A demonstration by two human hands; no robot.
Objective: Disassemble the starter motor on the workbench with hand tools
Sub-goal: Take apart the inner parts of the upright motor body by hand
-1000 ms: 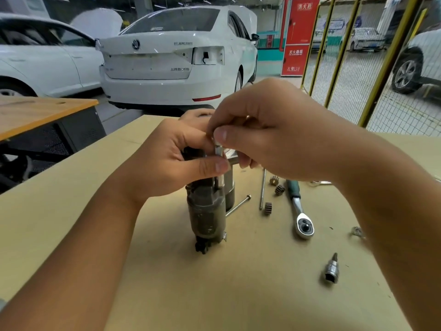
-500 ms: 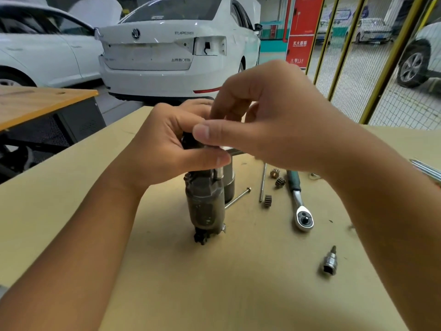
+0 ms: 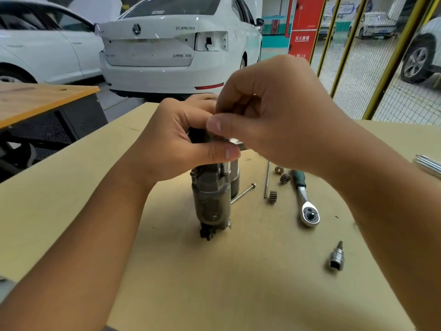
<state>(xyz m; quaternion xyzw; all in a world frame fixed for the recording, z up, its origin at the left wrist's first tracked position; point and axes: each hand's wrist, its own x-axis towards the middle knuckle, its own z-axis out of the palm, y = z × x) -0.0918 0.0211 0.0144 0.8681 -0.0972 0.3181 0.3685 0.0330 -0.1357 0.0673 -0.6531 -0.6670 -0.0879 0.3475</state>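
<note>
Fingers of the left hand [image 3: 176,142] curl round the top of the upright starter motor [image 3: 211,201] at table [image 3: 71,211] centre; the right hand [image 3: 269,120] pinches a small metal part there. Judged step: freeing a top piece by hand; next needs a straight lift. At three o'clock lie ratchet [image 3: 306,206], bolts [image 3: 267,180], gears [image 3: 273,196].

Your bench [image 3: 214,295] is tan board. The starter [image 3: 211,199] stands upright at centre. At 3 o'clock lie two bolts [image 3: 243,193], three gears [image 3: 273,196] and the ratchet [image 3: 305,201]. At 4 o'clock lies a socket bit [image 3: 336,258].
</note>
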